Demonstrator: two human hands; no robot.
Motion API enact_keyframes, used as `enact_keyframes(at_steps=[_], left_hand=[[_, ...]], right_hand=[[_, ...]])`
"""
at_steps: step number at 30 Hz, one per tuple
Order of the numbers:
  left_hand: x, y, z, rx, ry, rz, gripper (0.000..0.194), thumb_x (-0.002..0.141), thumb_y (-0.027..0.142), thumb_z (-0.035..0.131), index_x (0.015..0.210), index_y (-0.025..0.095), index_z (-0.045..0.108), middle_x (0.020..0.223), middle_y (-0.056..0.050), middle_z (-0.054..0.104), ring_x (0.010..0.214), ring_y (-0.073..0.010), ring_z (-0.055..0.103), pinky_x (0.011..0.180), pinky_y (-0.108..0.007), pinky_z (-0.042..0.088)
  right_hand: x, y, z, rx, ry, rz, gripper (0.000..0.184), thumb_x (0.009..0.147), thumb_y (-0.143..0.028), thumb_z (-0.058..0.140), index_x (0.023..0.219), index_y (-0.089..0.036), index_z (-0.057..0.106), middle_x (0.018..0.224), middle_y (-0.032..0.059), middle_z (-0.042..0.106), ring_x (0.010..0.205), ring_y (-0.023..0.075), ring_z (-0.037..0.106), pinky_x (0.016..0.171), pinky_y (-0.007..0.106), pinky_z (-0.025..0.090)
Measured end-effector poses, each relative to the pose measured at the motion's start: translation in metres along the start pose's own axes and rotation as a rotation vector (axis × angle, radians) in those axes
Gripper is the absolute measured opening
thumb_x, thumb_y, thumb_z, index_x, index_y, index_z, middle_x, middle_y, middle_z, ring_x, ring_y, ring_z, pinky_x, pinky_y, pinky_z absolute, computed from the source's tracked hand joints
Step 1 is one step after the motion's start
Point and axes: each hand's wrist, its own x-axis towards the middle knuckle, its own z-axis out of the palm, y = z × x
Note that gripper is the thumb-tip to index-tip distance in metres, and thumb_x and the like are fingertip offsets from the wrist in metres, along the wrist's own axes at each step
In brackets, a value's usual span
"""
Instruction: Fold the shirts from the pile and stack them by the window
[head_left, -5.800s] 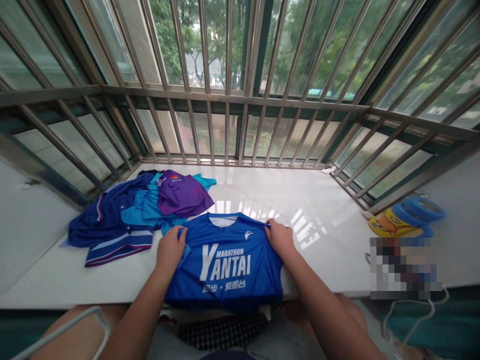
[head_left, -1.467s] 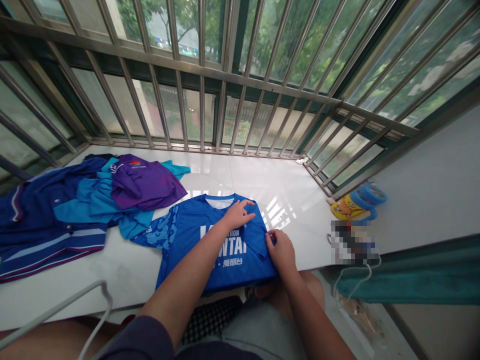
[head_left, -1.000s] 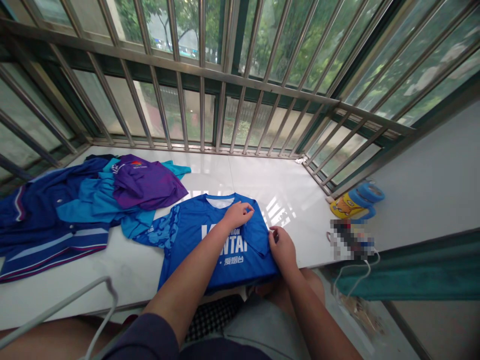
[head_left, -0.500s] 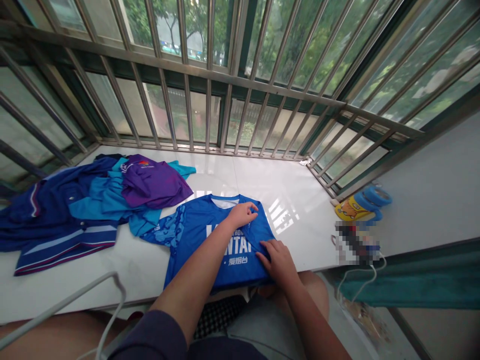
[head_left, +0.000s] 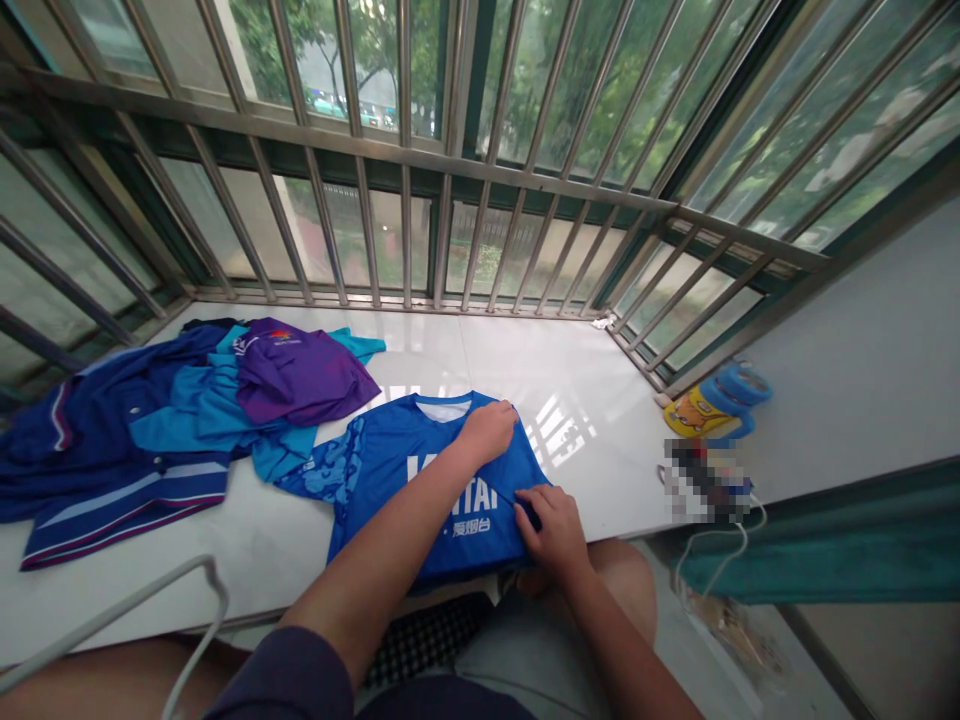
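Since a moment ago, my left hand (head_left: 487, 435) has drawn its fingers in at the blue shirt (head_left: 386, 430)'s far right shoulder; whether they pinch, I can't tell. At left lie a rumpled, stripe-trimmed navy garment (head_left: 90, 400) and a silky purple one (head_left: 304, 375). The thin shirt spreads near centre on glossy white stone (head_left: 480, 345); my right hand (head_left: 559, 530) pinches its right side.

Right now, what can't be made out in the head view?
All in the head view:
Blue jersey: some white lettering, covered by the left forearm.
Left hand: its grip, hidden by its own fingers.
Navy garment: its left end, cut off by the picture's edge.
Purple garment: print under its logo, too small to read.
Items below the cartoon mug: masked by pixelation.
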Motion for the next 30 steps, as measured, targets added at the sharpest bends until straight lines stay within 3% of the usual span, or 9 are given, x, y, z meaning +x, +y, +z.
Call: enact_keyframes(at_steps=[4, 9, 11, 14, 17, 20, 23, 26, 30], left_hand=[[-0.003, 0.002, 0.015, 0.085, -0.059, 0.063, 0.043, 0.105, 0.038, 0.057, 0.145, 0.025, 0.067, 0.163, -0.012, 0.059, 0.156, -0.0323, 0.048, 0.135, -0.057, 0.027], [-0.011, -0.011, 0.026, 0.208, -0.079, 0.073, 0.065, 0.109, 0.054, 0.047, 0.169, 0.030, 0.044, 0.180, -0.007, 0.036, 0.168, -0.0300, 0.028, 0.138, -0.061, 0.013], [-0.012, -0.013, 0.027, 0.228, -0.073, 0.076, 0.066, 0.109, 0.055, 0.045, 0.169, 0.030, 0.043, 0.180, -0.007, 0.035, 0.168, -0.0296, 0.028, 0.138, -0.061, 0.013], [-0.011, -0.010, 0.027, 0.207, -0.016, 0.087, 0.060, 0.108, 0.051, 0.049, 0.164, 0.028, 0.051, 0.176, -0.008, 0.044, 0.165, -0.0302, 0.035, 0.137, -0.060, 0.018], [-0.012, -0.002, 0.022, 0.187, 0.121, 0.022, 0.040, 0.110, 0.035, 0.047, 0.143, 0.024, 0.068, 0.157, -0.010, 0.065, 0.150, -0.0272, 0.054, 0.135, -0.052, 0.027], [-0.024, 0.001, 0.008, 0.206, 0.235, -0.124, 0.035, 0.110, 0.021, 0.042, 0.128, 0.019, 0.071, 0.137, -0.013, 0.074, 0.131, -0.0257, 0.064, 0.123, -0.045, 0.042], [-0.061, -0.008, -0.017, 0.231, 0.306, -0.259, 0.029, 0.108, 0.021, 0.047, 0.127, 0.019, 0.069, 0.131, -0.013, 0.073, 0.124, -0.0267, 0.066, 0.107, -0.040, 0.051], [-0.124, -0.026, -0.052, 0.343, 0.371, -0.429, 0.027, 0.107, 0.031, 0.055, 0.130, 0.021, 0.066, 0.129, -0.014, 0.071, 0.121, -0.0298, 0.065, 0.101, -0.041, 0.052], [-0.213, -0.052, -0.093, 0.584, 0.362, -0.847, 0.048, 0.105, 0.055, 0.056, 0.124, 0.012, 0.066, 0.119, -0.022, 0.070, 0.115, -0.0387, 0.066, 0.091, -0.045, 0.053]], right_hand=[[0.001, 0.000, 0.004, -0.056, 0.012, 0.005, 0.053, 0.106, -0.048, 0.058, 0.153, -0.023, 0.065, 0.154, 0.0169, 0.064, 0.143, 0.0362, 0.057, 0.119, 0.055, 0.044], [0.008, -0.001, 0.009, -0.133, -0.224, 0.072, 0.084, 0.106, -0.061, 0.054, 0.175, -0.018, 0.033, 0.177, 0.0209, 0.034, 0.165, 0.0395, 0.032, 0.130, 0.071, 0.024], [0.012, -0.003, 0.010, -0.152, -0.280, 0.087, 0.084, 0.106, -0.064, 0.052, 0.175, -0.018, 0.033, 0.178, 0.0215, 0.031, 0.165, 0.0418, 0.030, 0.128, 0.077, 0.020], [0.023, -0.008, 0.012, -0.183, -0.205, 0.107, 0.076, 0.110, -0.057, 0.046, 0.174, -0.018, 0.035, 0.177, 0.0217, 0.034, 0.165, 0.0444, 0.029, 0.126, 0.082, 0.015], [0.042, -0.018, 0.018, -0.187, -0.116, 0.104, 0.070, 0.113, -0.048, 0.039, 0.174, -0.014, 0.034, 0.177, 0.0218, 0.033, 0.167, 0.0401, 0.025, 0.130, 0.075, 0.017], [0.056, -0.028, 0.025, -0.210, -0.212, 0.147, 0.073, 0.113, -0.049, 0.036, 0.173, -0.009, 0.034, 0.179, 0.0211, 0.028, 0.169, 0.0355, 0.022, 0.134, 0.064, 0.018], [0.060, -0.028, 0.027, -0.260, -0.298, 0.201, 0.078, 0.112, -0.053, 0.034, 0.174, -0.006, 0.032, 0.181, 0.0193, 0.022, 0.170, 0.0334, 0.020, 0.135, 0.060, 0.017], [0.057, -0.018, 0.026, -0.281, -0.293, 0.200, 0.079, 0.112, -0.054, 0.031, 0.174, -0.006, 0.031, 0.182, 0.0177, 0.021, 0.170, 0.0325, 0.020, 0.135, 0.059, 0.017], [0.055, -0.005, 0.024, -0.285, -0.294, 0.194, 0.080, 0.111, -0.055, 0.029, 0.174, -0.006, 0.031, 0.182, 0.0173, 0.021, 0.170, 0.0323, 0.020, 0.136, 0.059, 0.017]])
